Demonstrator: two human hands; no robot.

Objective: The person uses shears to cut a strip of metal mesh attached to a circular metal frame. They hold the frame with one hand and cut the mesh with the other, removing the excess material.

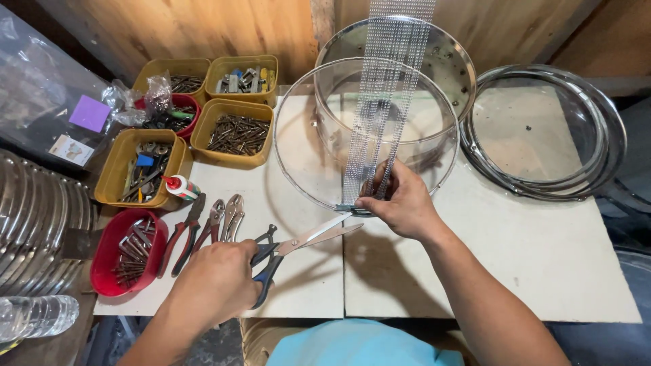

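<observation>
My left hand (pixel 215 281) grips the blue and black handles of a pair of scissors (pixel 298 244). Their blades are parted and point right, toward the lower end of a strip of snare wires (pixel 385 102). My right hand (pixel 400 202) pinches that lower end, and the strip rises across a clear drum shell (pixel 298 156) lying on the white board (pixel 542 251). A drum head with a metal rim (pixel 468 68) leans behind the shell.
Several yellow trays (pixel 234 135) and red bowls (pixel 105 261) of screws, nuts and tools stand at the left. Pliers (pixel 203 227) and a small glue bottle (pixel 180 186) lie beside them. Metal hoops (pixel 542 129) rest at the right, stacked rims (pixel 34 224) at far left.
</observation>
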